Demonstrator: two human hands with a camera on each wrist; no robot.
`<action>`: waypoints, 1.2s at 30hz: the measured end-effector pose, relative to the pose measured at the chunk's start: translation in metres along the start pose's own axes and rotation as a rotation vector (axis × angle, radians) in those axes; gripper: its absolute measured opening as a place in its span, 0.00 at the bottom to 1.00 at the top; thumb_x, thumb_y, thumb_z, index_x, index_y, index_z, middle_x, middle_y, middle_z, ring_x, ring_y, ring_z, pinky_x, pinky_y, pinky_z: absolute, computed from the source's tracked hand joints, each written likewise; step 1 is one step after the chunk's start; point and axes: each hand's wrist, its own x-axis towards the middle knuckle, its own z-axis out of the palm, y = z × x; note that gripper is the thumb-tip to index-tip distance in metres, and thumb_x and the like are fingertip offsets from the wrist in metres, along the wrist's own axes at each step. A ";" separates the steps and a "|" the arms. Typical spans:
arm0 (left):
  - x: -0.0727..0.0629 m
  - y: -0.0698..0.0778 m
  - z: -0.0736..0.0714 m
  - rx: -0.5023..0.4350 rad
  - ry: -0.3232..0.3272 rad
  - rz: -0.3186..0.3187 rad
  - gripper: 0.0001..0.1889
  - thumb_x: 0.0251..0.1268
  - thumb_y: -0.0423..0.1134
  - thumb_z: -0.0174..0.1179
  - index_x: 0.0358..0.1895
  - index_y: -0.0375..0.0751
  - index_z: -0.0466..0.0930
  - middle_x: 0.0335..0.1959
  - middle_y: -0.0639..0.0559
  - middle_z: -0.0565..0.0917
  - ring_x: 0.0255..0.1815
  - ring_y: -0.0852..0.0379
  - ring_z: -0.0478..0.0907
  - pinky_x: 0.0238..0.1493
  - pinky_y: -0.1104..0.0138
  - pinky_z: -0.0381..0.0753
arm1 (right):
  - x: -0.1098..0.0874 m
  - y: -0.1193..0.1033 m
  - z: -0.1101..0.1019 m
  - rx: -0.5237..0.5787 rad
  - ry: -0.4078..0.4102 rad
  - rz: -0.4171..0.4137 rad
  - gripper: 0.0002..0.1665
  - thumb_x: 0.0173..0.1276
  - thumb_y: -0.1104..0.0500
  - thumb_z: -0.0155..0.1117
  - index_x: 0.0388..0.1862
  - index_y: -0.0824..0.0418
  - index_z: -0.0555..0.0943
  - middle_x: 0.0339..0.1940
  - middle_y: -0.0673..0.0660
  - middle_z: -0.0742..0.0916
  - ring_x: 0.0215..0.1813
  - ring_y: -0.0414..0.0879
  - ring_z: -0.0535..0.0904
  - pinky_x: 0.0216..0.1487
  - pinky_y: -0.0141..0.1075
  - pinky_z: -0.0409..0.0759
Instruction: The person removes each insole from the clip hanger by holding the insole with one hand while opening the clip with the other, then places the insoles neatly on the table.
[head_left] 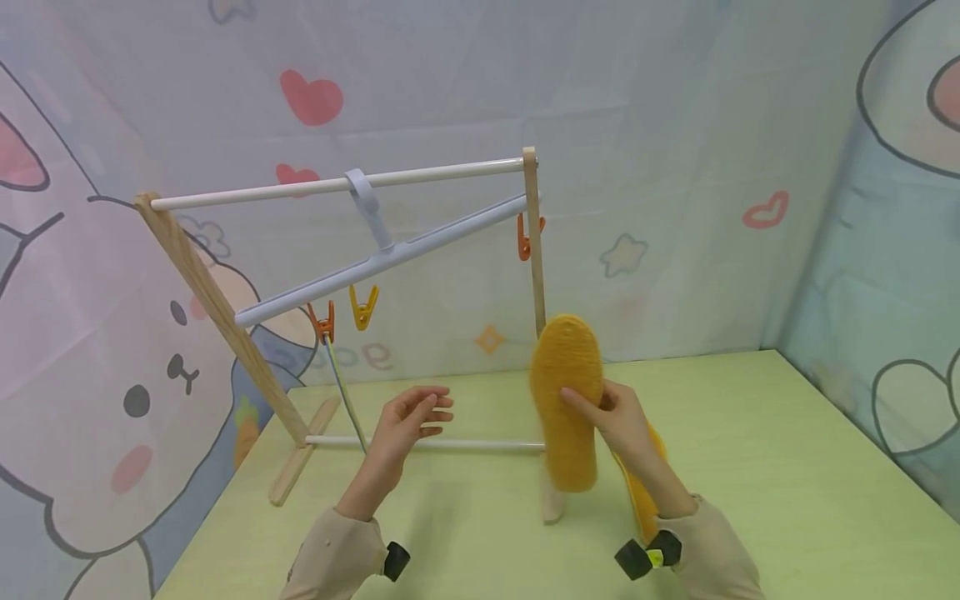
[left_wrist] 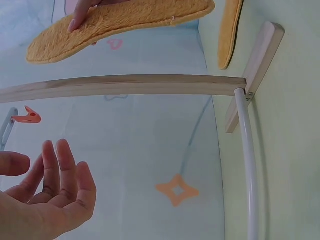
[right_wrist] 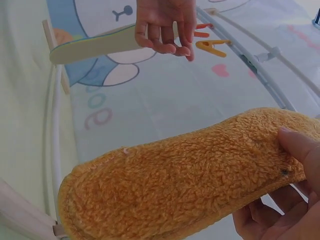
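Note:
A yellow fuzzy insole [head_left: 567,358] is held upright by my right hand [head_left: 628,425], its thumb on the near face and its fingers behind. The right wrist view shows its fleecy surface up close. My left hand [head_left: 403,427] is in the air left of it, fingers loosely bent and holding nothing. Beyond the left hand, a pale insole with a blue-green edge [right_wrist: 100,48] hangs from an orange clip [head_left: 323,322]. A yellow clip [head_left: 363,307] hangs beside that one, without anything in it. Another yellow insole [head_left: 639,498] lies on the table, partly behind my right forearm.
A wooden rack with a white top rod [head_left: 262,194] and lower rod [head_left: 480,446] stands on the pale green table [head_left: 765,467]. From the top rod hangs a tilted light-blue hanger [head_left: 322,287], with an orange clip [head_left: 523,238] at its right end. Behind is a cartoon-printed curtain.

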 end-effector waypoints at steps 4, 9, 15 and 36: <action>-0.002 -0.001 -0.001 -0.003 -0.010 -0.003 0.14 0.66 0.38 0.47 0.50 0.34 0.73 0.39 0.51 0.81 0.39 0.58 0.79 0.43 0.65 0.76 | -0.002 0.002 -0.006 0.007 -0.015 0.000 0.21 0.59 0.52 0.62 0.42 0.69 0.78 0.38 0.62 0.84 0.35 0.39 0.80 0.39 0.33 0.78; -0.003 -0.002 -0.002 0.006 -0.017 -0.003 0.14 0.67 0.38 0.47 0.51 0.34 0.73 0.42 0.45 0.80 0.39 0.58 0.79 0.43 0.65 0.76 | -0.005 0.004 -0.012 0.002 -0.027 0.010 0.23 0.58 0.51 0.62 0.43 0.68 0.77 0.39 0.61 0.83 0.36 0.40 0.80 0.40 0.33 0.78; -0.004 -0.003 -0.003 -0.001 -0.013 -0.005 0.14 0.66 0.37 0.47 0.51 0.34 0.73 0.43 0.44 0.80 0.39 0.58 0.79 0.43 0.64 0.76 | -0.008 0.005 -0.019 0.009 -0.009 0.033 0.23 0.57 0.51 0.63 0.44 0.68 0.77 0.37 0.58 0.84 0.35 0.40 0.80 0.39 0.34 0.78; -0.012 -0.022 -0.001 0.040 -0.012 -0.065 0.12 0.66 0.34 0.47 0.49 0.34 0.74 0.37 0.47 0.81 0.37 0.57 0.80 0.43 0.62 0.77 | -0.016 0.012 -0.044 -0.051 0.037 0.047 0.24 0.57 0.52 0.64 0.46 0.69 0.76 0.30 0.41 0.83 0.34 0.35 0.80 0.38 0.31 0.78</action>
